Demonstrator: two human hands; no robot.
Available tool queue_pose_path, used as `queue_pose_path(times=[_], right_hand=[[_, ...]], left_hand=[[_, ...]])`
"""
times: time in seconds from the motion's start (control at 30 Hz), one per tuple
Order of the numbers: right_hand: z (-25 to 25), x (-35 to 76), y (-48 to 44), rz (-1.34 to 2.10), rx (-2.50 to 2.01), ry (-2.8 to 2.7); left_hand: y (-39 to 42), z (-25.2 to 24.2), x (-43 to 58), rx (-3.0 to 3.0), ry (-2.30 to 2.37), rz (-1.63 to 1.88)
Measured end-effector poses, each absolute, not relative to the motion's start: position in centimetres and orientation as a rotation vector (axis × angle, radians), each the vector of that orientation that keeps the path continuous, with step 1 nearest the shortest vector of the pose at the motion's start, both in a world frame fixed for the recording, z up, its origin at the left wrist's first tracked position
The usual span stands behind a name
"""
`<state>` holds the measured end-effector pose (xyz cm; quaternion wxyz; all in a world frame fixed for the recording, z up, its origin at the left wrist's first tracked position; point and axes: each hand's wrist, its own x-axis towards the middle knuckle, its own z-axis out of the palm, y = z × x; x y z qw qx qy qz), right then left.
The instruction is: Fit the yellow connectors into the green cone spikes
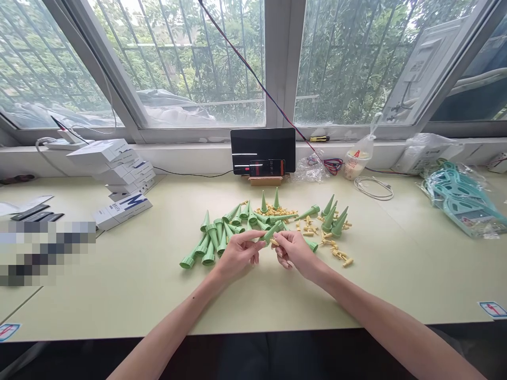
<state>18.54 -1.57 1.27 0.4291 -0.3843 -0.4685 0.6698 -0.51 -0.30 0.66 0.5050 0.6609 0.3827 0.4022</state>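
Between the fingers of my left hand (pixel 241 250) is a green plastic cone spike (pixel 272 232), tilted with its tip up to the right. My right hand (pixel 296 250) pinches a small yellow plastic peg (pixel 274 242) close against the cone's lower end. Whether the peg touches the cone, I cannot tell. Several loose green cones (pixel 212 234) lie in a heap to the left of and behind my hands. Behind the held cone is a pile of yellow pegs (pixel 273 211), with more scattered pegs (pixel 339 255) to the right. Some green cones (pixel 332 220) stand upright at the right.
A tablet (pixel 263 148) with a phone (pixel 267 168) before it stands at the back. White boxes (pixel 127 171) are stacked at the left rear. A bagged cup (pixel 356 161), a white cable (pixel 373 188) and teal plastic parts (pixel 455 195) in clear wrap are on the right.
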Motion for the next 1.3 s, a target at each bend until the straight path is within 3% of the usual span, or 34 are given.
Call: queue_pose_path(times=[0.33,0.57,1.03,1.3], right_hand=[[1.8,18.9,-1.4,1.915,-0.922,-1.045],[1.9,18.8,-1.5,1.856,-0.93,-1.078],[0.7,18.3,-2.0,0.951,-1.123,-1.679],[0.4,18.5,-1.8,0.769,-1.118,-1.814]], left_hand=[[-0.5,1.1,-0.4,1.609,0.907,0.958],[-0.5,0.8,-0.2,1.592,0.95,1.005],[-0.5,2.1,0.1,1.43,1.058,1.088],[-0.5,2.0,0.0,1.473,1.026,1.052]])
